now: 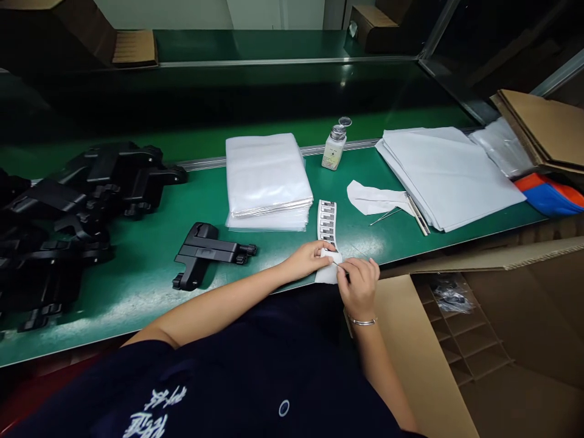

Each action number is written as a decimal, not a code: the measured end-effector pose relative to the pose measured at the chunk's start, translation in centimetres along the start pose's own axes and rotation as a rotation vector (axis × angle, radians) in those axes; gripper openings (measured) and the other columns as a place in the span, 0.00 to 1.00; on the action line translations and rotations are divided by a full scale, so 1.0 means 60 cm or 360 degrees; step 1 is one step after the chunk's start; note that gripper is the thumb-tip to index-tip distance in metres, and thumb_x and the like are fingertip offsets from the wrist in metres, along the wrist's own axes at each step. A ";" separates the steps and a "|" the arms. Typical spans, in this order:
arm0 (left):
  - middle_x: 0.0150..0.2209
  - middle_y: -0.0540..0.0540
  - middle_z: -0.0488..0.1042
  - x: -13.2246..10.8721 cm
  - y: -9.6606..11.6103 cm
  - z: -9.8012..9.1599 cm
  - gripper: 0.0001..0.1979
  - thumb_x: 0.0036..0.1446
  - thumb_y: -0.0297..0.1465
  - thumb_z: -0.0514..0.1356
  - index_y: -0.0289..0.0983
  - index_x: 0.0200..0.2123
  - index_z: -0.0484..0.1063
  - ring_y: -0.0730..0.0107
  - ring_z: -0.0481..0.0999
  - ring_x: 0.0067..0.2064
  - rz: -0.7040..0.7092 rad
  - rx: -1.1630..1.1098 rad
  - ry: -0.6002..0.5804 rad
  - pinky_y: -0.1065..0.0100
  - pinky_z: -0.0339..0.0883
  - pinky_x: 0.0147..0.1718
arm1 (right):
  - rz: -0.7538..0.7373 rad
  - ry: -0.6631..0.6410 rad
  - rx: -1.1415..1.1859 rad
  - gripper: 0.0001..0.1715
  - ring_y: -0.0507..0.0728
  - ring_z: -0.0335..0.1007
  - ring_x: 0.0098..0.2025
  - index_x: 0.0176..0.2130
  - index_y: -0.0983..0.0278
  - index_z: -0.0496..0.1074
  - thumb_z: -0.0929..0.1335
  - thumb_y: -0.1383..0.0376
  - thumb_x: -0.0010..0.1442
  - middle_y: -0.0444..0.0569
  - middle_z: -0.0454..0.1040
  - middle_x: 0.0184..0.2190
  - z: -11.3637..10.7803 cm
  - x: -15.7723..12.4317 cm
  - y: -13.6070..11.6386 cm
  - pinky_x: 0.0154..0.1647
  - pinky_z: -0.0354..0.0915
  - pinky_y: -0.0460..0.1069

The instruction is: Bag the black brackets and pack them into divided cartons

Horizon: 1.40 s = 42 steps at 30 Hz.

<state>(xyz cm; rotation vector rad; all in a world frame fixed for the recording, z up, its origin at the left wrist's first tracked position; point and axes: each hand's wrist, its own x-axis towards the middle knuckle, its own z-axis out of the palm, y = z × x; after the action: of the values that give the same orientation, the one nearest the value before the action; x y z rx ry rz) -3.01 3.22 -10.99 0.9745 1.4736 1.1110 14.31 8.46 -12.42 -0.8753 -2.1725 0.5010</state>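
Note:
At the green table's (150, 267) near edge, my left hand (306, 258) pinches the near end of a white label strip (327, 222) that runs away from me across the table. My right hand (359, 283), a bracelet on its wrist, is closed in a pinch on the strip's end right beside the left; whether it holds a peeled label I cannot make out. A single black plastic part (207, 252) lies to the left of my hands.
A stack of clear bags (267, 179) sits beyond the strip, with a small pump bottle (334, 146) behind it. White sheets (449, 173), a cloth (374, 199) and tweezers lie right. Black parts (68, 213) pile at left. A divided cardboard box (469, 340) stands at lower right.

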 end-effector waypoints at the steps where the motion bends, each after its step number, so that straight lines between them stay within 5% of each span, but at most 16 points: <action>1: 0.27 0.50 0.71 -0.002 0.002 0.000 0.22 0.56 0.36 0.59 0.34 0.52 0.68 0.69 0.70 0.28 -0.0021 -0.0017 -0.0019 0.70 0.63 0.31 | 0.0081 0.0114 0.0090 0.07 0.58 0.70 0.43 0.33 0.59 0.72 0.65 0.63 0.61 0.48 0.74 0.36 -0.003 0.000 0.000 0.58 0.57 0.61; 4: 0.30 0.48 0.76 -0.028 0.023 -0.013 0.32 0.61 0.41 0.55 0.36 0.65 0.54 0.64 0.76 0.31 -0.0049 0.0057 -0.0041 0.66 0.68 0.37 | 0.0378 0.0262 0.0509 0.09 0.59 0.71 0.47 0.38 0.61 0.71 0.64 0.60 0.62 0.52 0.74 0.41 -0.005 0.011 -0.002 0.53 0.64 0.59; 6: 0.31 0.47 0.78 -0.062 0.043 -0.048 0.32 0.60 0.41 0.56 0.38 0.65 0.56 0.60 0.78 0.34 0.0025 0.0294 0.0048 0.64 0.68 0.40 | 0.0476 -0.0033 0.0732 0.13 0.60 0.71 0.50 0.44 0.62 0.71 0.65 0.59 0.62 0.54 0.74 0.46 0.002 0.023 -0.004 0.53 0.66 0.58; 9: 0.40 0.46 0.80 -0.129 0.061 -0.162 0.23 0.57 0.42 0.59 0.42 0.55 0.72 0.53 0.77 0.44 0.0110 0.0708 0.0340 0.59 0.66 0.49 | 0.0550 -0.0420 0.0711 0.19 0.61 0.72 0.50 0.49 0.63 0.70 0.66 0.57 0.60 0.56 0.74 0.49 0.017 0.037 -0.008 0.54 0.66 0.59; 13: 0.57 0.48 0.71 -0.219 0.021 -0.338 0.24 0.55 0.44 0.58 0.44 0.54 0.72 0.48 0.64 0.61 -0.0024 0.0926 0.0554 0.51 0.50 0.63 | 0.0508 -0.0062 0.0434 0.14 0.63 0.69 0.53 0.39 0.64 0.73 0.66 0.56 0.59 0.57 0.74 0.48 0.037 0.061 -0.025 0.57 0.62 0.62; 15: 0.60 0.46 0.67 -0.247 -0.019 -0.372 0.23 0.56 0.42 0.57 0.43 0.53 0.73 0.51 0.61 0.63 0.0001 0.0898 0.0577 0.52 0.48 0.64 | 0.0499 -0.0018 0.0563 0.12 0.63 0.69 0.53 0.33 0.63 0.71 0.67 0.57 0.58 0.56 0.73 0.48 0.053 0.075 -0.050 0.57 0.61 0.62; 17: 0.59 0.43 0.65 -0.257 -0.056 -0.358 0.20 0.59 0.38 0.53 0.40 0.51 0.73 0.55 0.62 0.62 0.0067 0.0830 0.0711 0.54 0.51 0.64 | 0.0552 -0.0200 0.0824 0.12 0.63 0.70 0.52 0.29 0.63 0.70 0.68 0.57 0.57 0.55 0.74 0.47 0.078 0.085 -0.090 0.56 0.61 0.62; 21: 0.58 0.39 0.61 -0.245 -0.094 -0.254 0.19 0.62 0.30 0.46 0.36 0.53 0.68 0.60 0.60 0.63 0.0106 0.0684 0.1146 0.54 0.52 0.64 | 0.0491 -0.0728 0.1067 0.10 0.62 0.68 0.54 0.27 0.62 0.71 0.68 0.59 0.56 0.53 0.75 0.47 0.140 0.086 -0.190 0.58 0.58 0.61; 25: 0.61 0.38 0.57 -0.235 -0.091 -0.190 0.17 0.65 0.28 0.46 0.38 0.54 0.65 0.60 0.55 0.65 0.0160 0.0602 0.1188 0.52 0.51 0.65 | 0.0365 -0.0951 0.0889 0.11 0.62 0.66 0.54 0.24 0.61 0.69 0.68 0.59 0.55 0.52 0.74 0.47 0.185 0.084 -0.244 0.59 0.56 0.61; 42: 0.62 0.39 0.57 -0.232 -0.090 -0.194 0.17 0.64 0.26 0.46 0.38 0.53 0.64 0.56 0.52 0.66 0.0245 0.0535 0.1127 0.49 0.51 0.64 | 0.0325 -0.1307 0.0683 0.11 0.62 0.66 0.50 0.21 0.61 0.69 0.68 0.59 0.51 0.51 0.72 0.42 0.190 0.120 -0.242 0.56 0.55 0.59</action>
<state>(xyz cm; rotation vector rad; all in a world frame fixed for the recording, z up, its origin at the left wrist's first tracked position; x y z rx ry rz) -12.31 -13.22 -12.01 0.9791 2.2390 1.4368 -4.12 2.62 -8.06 -0.7142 -2.5156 1.5863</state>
